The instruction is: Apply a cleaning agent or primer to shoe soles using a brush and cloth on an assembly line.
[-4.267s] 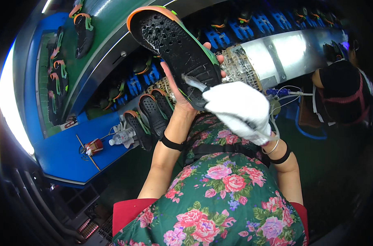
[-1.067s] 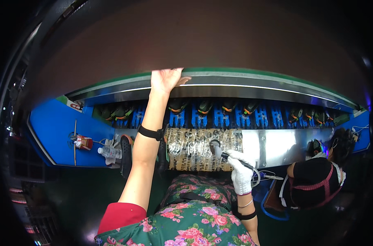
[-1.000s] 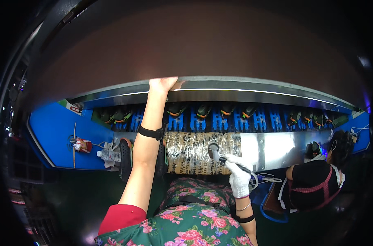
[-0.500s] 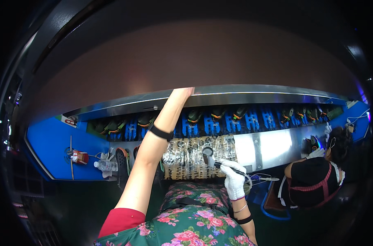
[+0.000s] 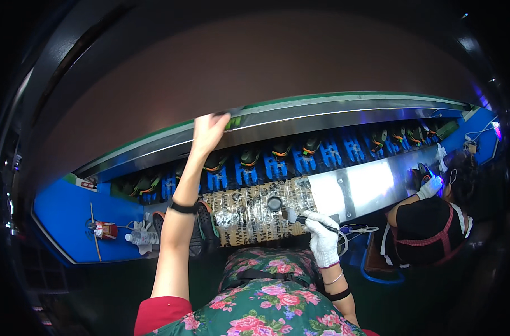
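Observation:
My bare left hand [image 5: 209, 133] is at the edge of the brown overhead panel, its fingers closed on a dark thing with bright green on it [image 5: 232, 121]. That thing is blurred and partly hidden, so its kind cannot be made out. My white-gloved right hand [image 5: 324, 239] grips a brush [image 5: 299, 218] with a dark handle and pale bristles. The bristles are close to a small round dark-rimmed cup [image 5: 274, 204] on the tape-covered cardboard [image 5: 243, 227]. Beside my left forearm lie dark shoe soles [image 5: 207, 224] with coloured rims.
Beyond the cardboard, dark shoes [image 5: 249, 157] sit on a row of blue holders [image 5: 329, 153]. A metal plate [image 5: 372, 187] extends right towards a co-worker [image 5: 428, 229]. On the blue left surface [image 5: 70, 210] are a plastic bottle [image 5: 141, 238] and a red box [image 5: 106, 229].
My left hand has come out from under the overhead panel, moving left and nearer, with the dark and green thing now showing. The brush remains in my right hand. The view has shifted slightly.

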A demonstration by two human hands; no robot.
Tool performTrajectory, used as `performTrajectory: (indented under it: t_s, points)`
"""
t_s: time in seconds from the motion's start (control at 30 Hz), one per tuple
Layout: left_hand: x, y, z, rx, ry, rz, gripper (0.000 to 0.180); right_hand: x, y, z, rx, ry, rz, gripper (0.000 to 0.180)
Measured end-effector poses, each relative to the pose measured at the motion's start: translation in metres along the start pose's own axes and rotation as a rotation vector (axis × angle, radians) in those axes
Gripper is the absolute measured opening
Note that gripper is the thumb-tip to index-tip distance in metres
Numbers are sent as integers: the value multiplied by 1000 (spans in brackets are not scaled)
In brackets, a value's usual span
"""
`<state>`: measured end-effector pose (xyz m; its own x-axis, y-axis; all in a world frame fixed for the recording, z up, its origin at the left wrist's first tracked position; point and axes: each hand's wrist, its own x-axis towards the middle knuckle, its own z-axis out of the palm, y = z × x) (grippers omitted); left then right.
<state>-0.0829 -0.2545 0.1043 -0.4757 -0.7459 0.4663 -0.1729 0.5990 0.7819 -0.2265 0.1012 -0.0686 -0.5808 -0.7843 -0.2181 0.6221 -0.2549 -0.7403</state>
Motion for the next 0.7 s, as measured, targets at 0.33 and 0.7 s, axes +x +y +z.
performTrajectory:
  t_s: [0.33, 0.7]
  points:
    - [-93, 37, -66, -540, 634, -174, 23, 7, -65, -1, 219, 7, -113, 17]
    - [-195, -23, 59, -824, -353, -1067, 37, -8, -75, 92, -328, -324, -167, 20]
